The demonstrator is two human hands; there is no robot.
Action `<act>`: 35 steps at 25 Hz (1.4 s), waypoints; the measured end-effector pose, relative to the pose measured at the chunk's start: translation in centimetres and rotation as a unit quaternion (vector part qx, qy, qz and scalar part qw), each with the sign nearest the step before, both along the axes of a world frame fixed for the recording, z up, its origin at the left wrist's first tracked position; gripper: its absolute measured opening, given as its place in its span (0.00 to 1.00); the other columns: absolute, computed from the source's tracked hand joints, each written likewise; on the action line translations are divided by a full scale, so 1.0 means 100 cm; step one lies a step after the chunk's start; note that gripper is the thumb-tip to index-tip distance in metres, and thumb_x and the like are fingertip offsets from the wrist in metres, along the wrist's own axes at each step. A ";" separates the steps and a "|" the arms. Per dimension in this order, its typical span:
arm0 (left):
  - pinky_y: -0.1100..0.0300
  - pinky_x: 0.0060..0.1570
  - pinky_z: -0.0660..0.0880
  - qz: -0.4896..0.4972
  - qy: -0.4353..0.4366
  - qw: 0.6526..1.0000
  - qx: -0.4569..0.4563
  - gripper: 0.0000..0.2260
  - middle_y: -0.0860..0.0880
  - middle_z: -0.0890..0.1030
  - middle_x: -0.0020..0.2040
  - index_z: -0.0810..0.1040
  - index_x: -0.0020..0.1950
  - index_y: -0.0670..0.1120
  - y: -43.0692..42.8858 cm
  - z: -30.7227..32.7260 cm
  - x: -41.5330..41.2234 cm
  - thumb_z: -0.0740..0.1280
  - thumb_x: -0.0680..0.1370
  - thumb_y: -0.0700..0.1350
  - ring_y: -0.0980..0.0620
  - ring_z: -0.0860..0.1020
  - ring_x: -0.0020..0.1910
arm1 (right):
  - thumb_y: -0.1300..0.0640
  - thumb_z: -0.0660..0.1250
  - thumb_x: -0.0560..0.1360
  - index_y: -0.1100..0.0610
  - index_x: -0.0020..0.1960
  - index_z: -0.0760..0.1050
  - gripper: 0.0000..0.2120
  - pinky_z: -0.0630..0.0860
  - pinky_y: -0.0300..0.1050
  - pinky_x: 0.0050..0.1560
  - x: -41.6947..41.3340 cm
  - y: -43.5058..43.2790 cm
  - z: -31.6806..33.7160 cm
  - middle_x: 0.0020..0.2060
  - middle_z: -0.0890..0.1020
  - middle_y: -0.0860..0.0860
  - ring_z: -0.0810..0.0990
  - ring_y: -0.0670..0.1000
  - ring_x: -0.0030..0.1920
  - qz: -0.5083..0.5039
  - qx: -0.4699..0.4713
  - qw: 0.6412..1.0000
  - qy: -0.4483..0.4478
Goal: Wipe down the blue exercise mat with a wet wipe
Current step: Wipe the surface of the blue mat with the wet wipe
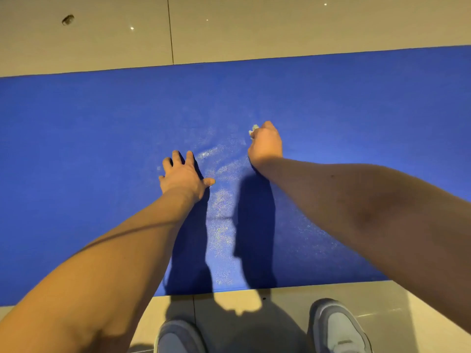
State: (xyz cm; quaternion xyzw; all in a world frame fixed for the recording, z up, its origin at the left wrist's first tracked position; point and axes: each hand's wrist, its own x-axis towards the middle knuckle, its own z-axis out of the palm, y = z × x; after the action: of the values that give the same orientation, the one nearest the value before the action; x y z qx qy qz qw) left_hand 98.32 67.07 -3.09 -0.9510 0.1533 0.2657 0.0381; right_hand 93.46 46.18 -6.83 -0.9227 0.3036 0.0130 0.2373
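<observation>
Forearms (114, 263) reach from the near edge over the mat (76, 149), which lies across the floor (102, 34). Mid-mat, the right grip (265, 145) is clenched round a wipe (254, 128) (only a pale scrap shows past the knuckles). The left grip (184, 175) lies released, fingers spread flat on the mat, beside a wet sheen (221, 200). Shoes (336, 327) stand at the mat's near edge.

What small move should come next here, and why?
Probably sweep the right hand, gripping the white wet wipe, rightward: the blue exercise mat shines wet mostly between the hands, while the left hand rests flat, steadying it.
</observation>
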 end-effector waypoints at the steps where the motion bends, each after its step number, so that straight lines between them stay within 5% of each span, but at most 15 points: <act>1: 0.39 0.64 0.73 0.002 0.002 1.000 0.007 0.46 0.48 0.51 0.80 0.51 0.82 0.53 0.002 0.002 -0.005 0.70 0.73 0.68 0.41 0.50 0.78 | 0.66 0.63 0.77 0.63 0.59 0.76 0.11 0.72 0.48 0.64 0.003 0.019 -0.001 0.62 0.73 0.59 0.75 0.59 0.63 0.026 0.003 1.000 0.004; 4: 0.40 0.61 0.74 0.007 0.034 0.999 0.030 0.52 0.49 0.46 0.81 0.46 0.83 0.54 0.009 0.006 -0.016 0.72 0.70 0.69 0.41 0.47 0.79 | 0.62 0.62 0.80 0.58 0.68 0.74 0.17 0.70 0.44 0.62 0.004 0.076 0.003 0.63 0.70 0.56 0.73 0.56 0.62 0.155 0.000 0.988 0.028; 8: 0.38 0.64 0.72 0.008 0.043 0.998 0.038 0.55 0.50 0.41 0.82 0.43 0.83 0.54 0.011 0.004 -0.022 0.74 0.68 0.69 0.41 0.42 0.80 | 0.63 0.61 0.81 0.57 0.67 0.75 0.16 0.70 0.45 0.60 -0.004 0.065 0.006 0.61 0.71 0.56 0.72 0.56 0.63 0.208 -0.007 0.978 0.004; 14: 0.35 0.67 0.70 0.013 0.040 0.998 0.036 0.55 0.50 0.40 0.82 0.42 0.83 0.54 0.009 0.003 -0.024 0.73 0.69 0.69 0.40 0.42 0.80 | 0.62 0.59 0.80 0.59 0.57 0.76 0.10 0.70 0.46 0.45 -0.042 -0.020 -0.001 0.53 0.74 0.56 0.76 0.59 0.53 0.040 0.000 0.999 -0.001; 18: 0.36 0.69 0.67 0.007 0.032 0.999 0.031 0.53 0.50 0.41 0.82 0.42 0.83 0.55 0.013 0.003 -0.027 0.71 0.70 0.70 0.41 0.42 0.80 | 0.66 0.61 0.76 0.61 0.60 0.71 0.13 0.68 0.47 0.48 -0.027 0.003 0.012 0.59 0.75 0.57 0.75 0.59 0.57 -0.056 0.038 0.998 0.001; 23: 0.38 0.65 0.72 0.006 0.022 0.999 0.025 0.49 0.47 0.48 0.81 0.49 0.82 0.53 0.021 0.007 -0.040 0.72 0.72 0.67 0.41 0.49 0.79 | 0.66 0.63 0.76 0.57 0.49 0.72 0.05 0.70 0.47 0.44 -0.011 0.092 0.014 0.50 0.72 0.53 0.77 0.60 0.50 0.103 0.094 0.989 0.046; 27: 0.39 0.62 0.75 0.018 0.061 0.997 0.046 0.55 0.49 0.41 0.82 0.43 0.82 0.55 0.028 0.009 -0.053 0.75 0.69 0.67 0.41 0.44 0.80 | 0.64 0.62 0.78 0.55 0.45 0.72 0.06 0.74 0.48 0.45 -0.015 0.093 0.011 0.49 0.70 0.53 0.77 0.59 0.49 0.148 0.095 0.983 0.044; 30: 0.38 0.61 0.75 0.021 0.060 0.997 0.043 0.56 0.49 0.39 0.82 0.41 0.82 0.55 0.028 0.006 -0.056 0.76 0.68 0.67 0.40 0.42 0.80 | 0.64 0.62 0.76 0.53 0.44 0.74 0.07 0.75 0.47 0.51 -0.028 0.045 0.016 0.52 0.73 0.54 0.78 0.60 0.52 0.113 0.071 0.988 0.073; 35: 0.37 0.63 0.74 0.021 0.053 0.997 0.045 0.56 0.48 0.39 0.81 0.41 0.83 0.54 0.026 0.006 -0.056 0.76 0.68 0.67 0.38 0.41 0.80 | 0.67 0.60 0.74 0.58 0.44 0.74 0.07 0.69 0.45 0.44 -0.058 -0.018 0.022 0.53 0.74 0.58 0.77 0.62 0.49 -0.030 0.021 0.997 0.061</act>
State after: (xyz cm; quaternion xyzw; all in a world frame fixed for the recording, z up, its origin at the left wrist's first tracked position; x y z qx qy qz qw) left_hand 92.73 69.68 -2.48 -0.9358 0.1233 0.3234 0.0668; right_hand 87.66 44.36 -4.64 -0.9055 0.3448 0.0685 0.2376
